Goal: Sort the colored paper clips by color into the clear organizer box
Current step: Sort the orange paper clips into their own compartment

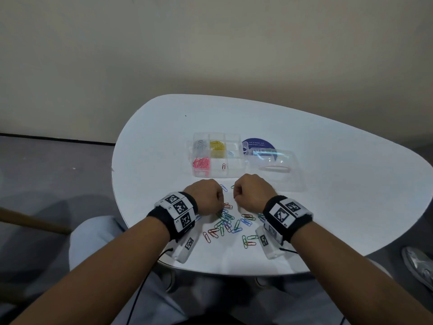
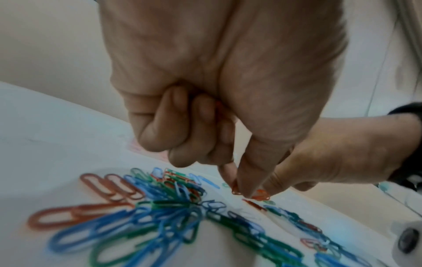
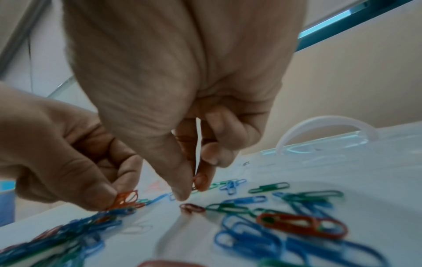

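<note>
Both hands work the loose pile at the near edge of the counter [image 1: 304, 207], and both are gathering red clips. Left hand [image 1: 206, 199] has its fingers curled, thumb and forefinger pinching a small bunch of red paper clips [image 2: 260, 195] just above the surface; more red wire shows tucked in the curled fingers. Beside it the mixed pile [image 1: 230, 221] of blue, green and red clips lies tangled, several crossing one another. Right hand [image 1: 251, 192] is likewise curled, its thumb and forefinger nipping a red clip [image 3: 200, 181] clear of the counter, with another dark red clip [image 3: 191, 207] lying just below its thumb.

To do this step well, I judge each pinch should take the clip by one end and lift straight up, so that hooked neighbours of another colour drop off before anything travels. A short shake over the pile would show any green or blue passenger.

Further back stands the clear organizer box [image 1: 216, 175], lid open to its right. Silver, yellow and pink compartments are filled, and one red clip lies in the near middle cell; the reds likely belong there.
</note>
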Tool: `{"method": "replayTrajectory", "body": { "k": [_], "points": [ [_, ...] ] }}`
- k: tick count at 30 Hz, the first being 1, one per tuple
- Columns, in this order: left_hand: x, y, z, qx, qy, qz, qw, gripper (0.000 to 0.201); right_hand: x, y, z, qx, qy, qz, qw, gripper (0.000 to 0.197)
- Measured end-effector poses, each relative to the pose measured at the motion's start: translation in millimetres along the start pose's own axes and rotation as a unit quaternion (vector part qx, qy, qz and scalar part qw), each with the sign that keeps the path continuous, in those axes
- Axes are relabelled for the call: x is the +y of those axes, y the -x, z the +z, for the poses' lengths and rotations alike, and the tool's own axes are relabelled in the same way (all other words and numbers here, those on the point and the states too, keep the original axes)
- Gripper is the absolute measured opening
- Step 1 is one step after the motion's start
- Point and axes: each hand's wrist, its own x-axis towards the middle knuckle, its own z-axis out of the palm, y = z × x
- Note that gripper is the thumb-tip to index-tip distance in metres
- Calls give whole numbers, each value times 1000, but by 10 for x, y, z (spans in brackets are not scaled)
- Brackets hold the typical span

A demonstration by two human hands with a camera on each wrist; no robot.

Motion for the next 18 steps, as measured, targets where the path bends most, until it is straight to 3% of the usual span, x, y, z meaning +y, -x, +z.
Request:
{"method": "replayTrajectory", "body": {
  "k": [5,12,18],
  "points": [
    [-10,-22,-41,19,61,8,998,16,63,18,-125,41,-34,-8,999,15],
    [13,-30,-21,39,82,-2,996,22,106,-3,-28,-1,4,14,1000,17],
    [-21,-8,-48,52,135,-22,989,22,55,-57,-23,-1,-37,23,999,12]
  ]
}}
